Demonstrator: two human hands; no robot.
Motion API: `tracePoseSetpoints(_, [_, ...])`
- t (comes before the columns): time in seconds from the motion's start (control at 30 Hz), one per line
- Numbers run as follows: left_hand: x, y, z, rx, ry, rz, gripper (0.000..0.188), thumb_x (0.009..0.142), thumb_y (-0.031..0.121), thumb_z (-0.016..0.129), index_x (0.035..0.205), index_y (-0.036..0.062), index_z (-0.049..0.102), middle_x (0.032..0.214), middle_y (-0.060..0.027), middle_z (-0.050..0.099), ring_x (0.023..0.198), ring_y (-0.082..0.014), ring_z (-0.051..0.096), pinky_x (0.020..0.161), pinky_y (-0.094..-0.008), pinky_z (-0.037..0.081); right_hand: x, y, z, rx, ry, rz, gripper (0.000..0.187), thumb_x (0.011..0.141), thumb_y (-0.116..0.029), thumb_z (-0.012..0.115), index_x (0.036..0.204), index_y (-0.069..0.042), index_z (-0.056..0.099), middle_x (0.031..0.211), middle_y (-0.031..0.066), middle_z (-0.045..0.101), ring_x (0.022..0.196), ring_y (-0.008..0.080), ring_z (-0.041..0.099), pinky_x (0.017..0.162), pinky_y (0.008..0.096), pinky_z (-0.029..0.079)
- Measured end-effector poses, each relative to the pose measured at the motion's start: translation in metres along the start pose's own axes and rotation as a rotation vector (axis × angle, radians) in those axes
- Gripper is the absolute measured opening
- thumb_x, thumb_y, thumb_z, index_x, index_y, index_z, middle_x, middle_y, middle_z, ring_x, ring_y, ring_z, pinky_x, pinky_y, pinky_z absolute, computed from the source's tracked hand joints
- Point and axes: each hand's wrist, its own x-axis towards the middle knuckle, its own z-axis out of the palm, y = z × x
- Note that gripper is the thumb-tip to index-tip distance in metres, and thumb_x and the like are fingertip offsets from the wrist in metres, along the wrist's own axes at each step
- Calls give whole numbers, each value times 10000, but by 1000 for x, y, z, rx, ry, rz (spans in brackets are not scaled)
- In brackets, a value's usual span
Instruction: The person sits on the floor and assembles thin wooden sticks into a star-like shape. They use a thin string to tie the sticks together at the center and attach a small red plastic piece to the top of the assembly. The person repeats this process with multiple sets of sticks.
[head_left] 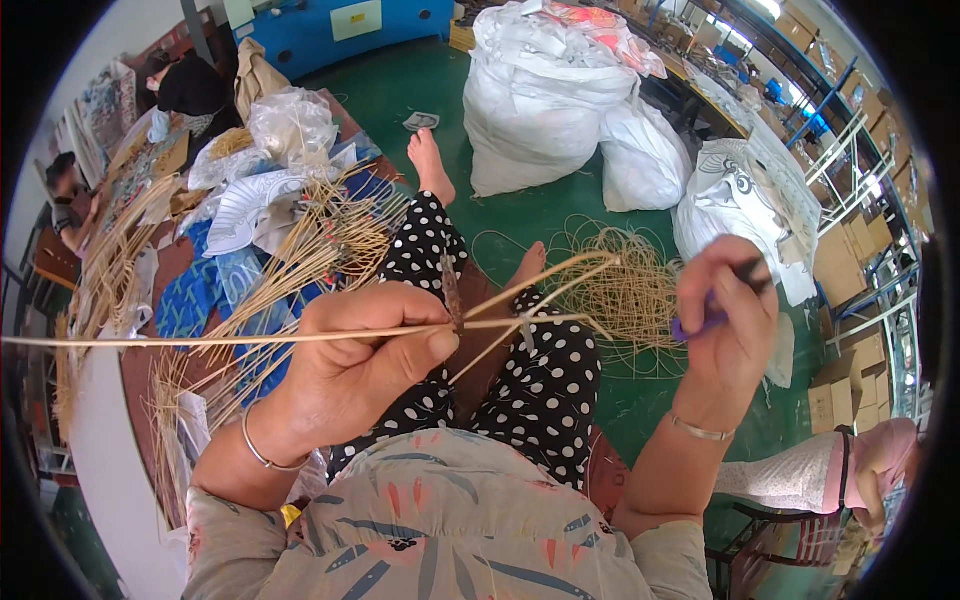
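The cane strips (555, 320) cross the middle of the frame in the left hand (370, 365), whose thumb and bent fingers are pinched on them. One long strip runs from this grip to the left edge of the frame, while several shorter ones spread out to the right of it, two of them bent at their far ends. A narrow dark brown piece (451, 290) stands nearly upright at the tips of the left thumb and forefinger; what it is, I cannot tell.

The right hand (730, 315), right of centre, is raised well apart from the strips. It is blurred, but its fingers are curled around a purple thing (692, 326); its shape is too blurred to tell.

Below the strips are the person's spotted trousers (545, 375), with bare feet above them. Just left of the right hand, a tangled heap of cane (615, 295) lies on the green floor (520, 222). Loose sticks (290, 255) and blue cloth (190, 300) cover a table in the left part of the frame, with a clear plastic bag (292, 125) beyond them. Large white sacks (545, 100) stand at upper centre. Two people sit at upper left, and another, in pink, at lower right.
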Motion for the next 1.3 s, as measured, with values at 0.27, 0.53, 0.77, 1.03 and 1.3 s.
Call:
tracePoseSetpoints(0.27, [9,3,10,206,-90,40,111,750,66,625,745,-28,565,649,-52,545,563,-113,481,511,-229,380,-37,9,82,566,-1323,98,226,787,-178,543,901,9,594,805,124,588,649,262,573,560,342,462])
tracePoseSetpoints(0.53, [-1,25,7,147,-440,187,99,672,45,659,709,-5,582,622,-103,564,510,-179,558,445,-271,387,18,6,63,-268,-884,109,18,727,-25,593,727,-10,583,617,37,562,569,92,517,507,232,400])
tracePoseSetpoints(0.77, [-8,26,9,79,-243,181,120,700,-1,617,802,5,555,603,-72,535,475,-177,538,430,-251,404,14,25,71,-134,-1034,637,53,711,-11,576,740,33,571,671,28,574,583,71,504,502,210,384])
tracePoseSetpoints(1.03, [-5,19,1,244,31,457,89,727,36,598,795,-3,556,624,-78,563,480,-199,548,425,-274,417,-9,13,51,-160,53,-189,145,775,-42,527,906,10,564,672,50,580,597,89,536,518,210,409])
tracePoseSetpoints(1.3, [1,18,12,426,97,558,135,703,49,623,812,-3,566,609,-86,550,439,-219,525,377,-278,390,-50,45,98,-7,-299,47,117,763,-56,603,871,-25,570,645,59,544,532,130,510,468,237,390])
